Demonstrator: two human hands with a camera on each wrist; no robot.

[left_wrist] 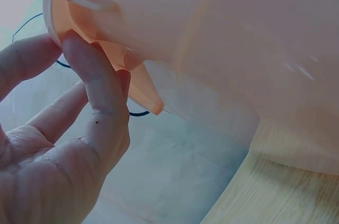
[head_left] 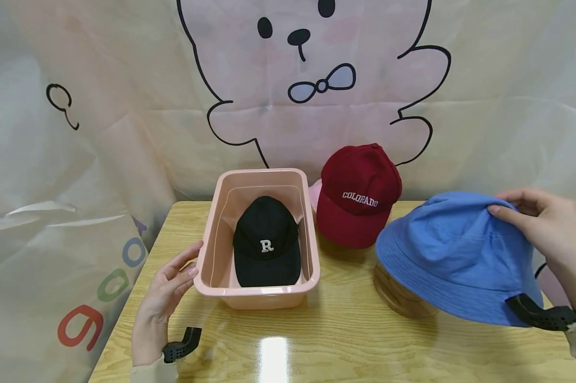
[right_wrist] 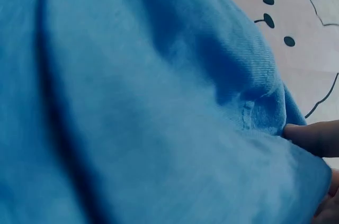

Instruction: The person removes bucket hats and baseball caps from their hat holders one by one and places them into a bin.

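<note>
A pink plastic bin (head_left: 256, 292) stands on the table with a black baseball cap (head_left: 267, 234) inside, its white R facing me. At the bin's left rim, my left hand (head_left: 165, 295) pinches the edge between thumb and fingers; the left wrist view shows the fingertips (left_wrist: 79, 49) right at the rim. My right hand (head_left: 549, 223) pinches the crown of a blue bucket hat (head_left: 455, 250), which hangs tilted with its brim toward the lower left. Blue fabric (right_wrist: 148, 107) fills most of the right wrist view. Partly hidden under the brim is a round wooden base (head_left: 398, 298).
A dark red COLORADO cap (head_left: 360, 197) sits upright behind the bin's right side, with a bit of something pink (head_left: 315, 194) showing behind it. Another pink thing (head_left: 553, 284) is partly hidden by my right wrist. A printed cloth (head_left: 288, 127) hangs behind the wooden table (head_left: 331, 346).
</note>
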